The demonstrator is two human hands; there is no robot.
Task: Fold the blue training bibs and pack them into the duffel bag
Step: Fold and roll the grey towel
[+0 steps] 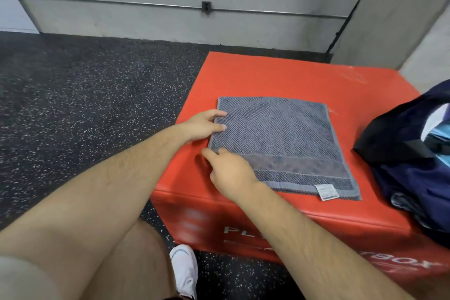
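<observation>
floor point(73, 85): black speckled matting, left of everything else
shoe point(185, 273): white, on the floor just before the box's near face
left hand point(205, 125): at the left edge of the blue cloth point(280, 134), thumb and one finger lying on top of it; whether other fingers curl beneath cannot be told
right hand point(231, 170): at the cloth's near-left corner, loosely curled, thumb on the fabric, forefinger just off the corner on the box point(280, 75); a firm pinch cannot be told
blue cloth: folded to a flat rectangle, lying mid-top of the box, white care tag point(326, 192) at its near-right corner
box: red, padded, white lettering on its near face
duffel bag point(409, 173): dark navy, mouth open, on the box's right end, apart from the cloth
</observation>
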